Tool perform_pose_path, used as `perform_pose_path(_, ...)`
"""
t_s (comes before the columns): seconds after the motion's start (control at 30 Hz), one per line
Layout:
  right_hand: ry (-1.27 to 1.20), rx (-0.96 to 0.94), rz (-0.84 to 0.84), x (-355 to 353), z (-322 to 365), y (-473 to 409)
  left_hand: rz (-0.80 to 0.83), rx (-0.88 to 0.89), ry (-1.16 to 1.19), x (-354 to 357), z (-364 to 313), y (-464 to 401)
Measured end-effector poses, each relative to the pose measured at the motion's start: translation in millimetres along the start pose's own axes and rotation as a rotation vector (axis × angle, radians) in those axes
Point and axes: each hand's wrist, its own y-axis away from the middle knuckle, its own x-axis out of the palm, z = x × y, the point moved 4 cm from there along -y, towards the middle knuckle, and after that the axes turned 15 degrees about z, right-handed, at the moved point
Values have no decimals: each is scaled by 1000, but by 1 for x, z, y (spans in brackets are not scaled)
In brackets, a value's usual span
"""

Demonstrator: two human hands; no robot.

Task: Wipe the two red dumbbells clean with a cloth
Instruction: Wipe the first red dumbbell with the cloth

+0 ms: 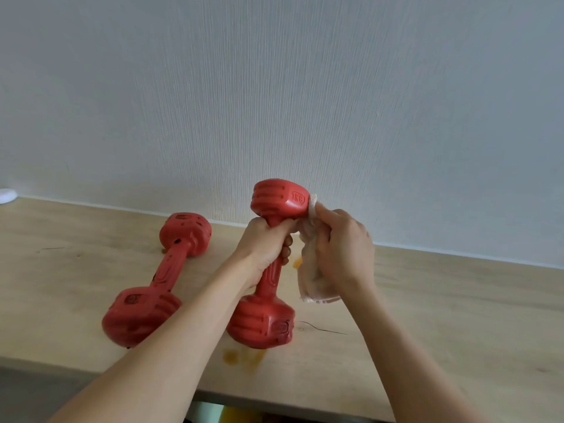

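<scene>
The upright dumbbell [268,264] is gripped at its handle by the left hand [265,245], steadied so the cloth [311,270], clutched in the right hand [341,245], is pressed at three o'clock of its top head; the second dumbbell [158,279] is left lying at nine o'clock.

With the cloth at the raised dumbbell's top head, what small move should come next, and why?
Probably slide the cloth around the top head of the upright dumbbell: the right hand presses it only against that head's right side, while the left hand grips the handle. The lying dumbbell looks dark-spotted, untouched.
</scene>
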Motion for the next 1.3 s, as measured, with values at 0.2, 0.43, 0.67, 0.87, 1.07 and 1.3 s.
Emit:
perform_pose_path(0.2, 94, 3, -31, -2, 2, 2, -6, 9, -65, 1, -1, -1)
perform_pose_path(0.43, 49, 9, -6, -13, 4, 1, 21, -14, -44, -2, -2, 0)
perform_pose_path(0.67, -48, 29, 60, -12, 6, 0, 46, -24, -25, -3, -1, -1)
perform_pose_path(0.87, -48, 25, 24, -6, 3, -1, 100, -5, -16, -4, -3, 2)
perform_pose_path(1.07, -17, -111, -222, -10, 14, 5, 68, -15, -14, -4, -3, 0)
perform_pose_path(1.3, 18, -151, -262, -8, 18, 1, 44, -46, -38, -1, 1, -3)
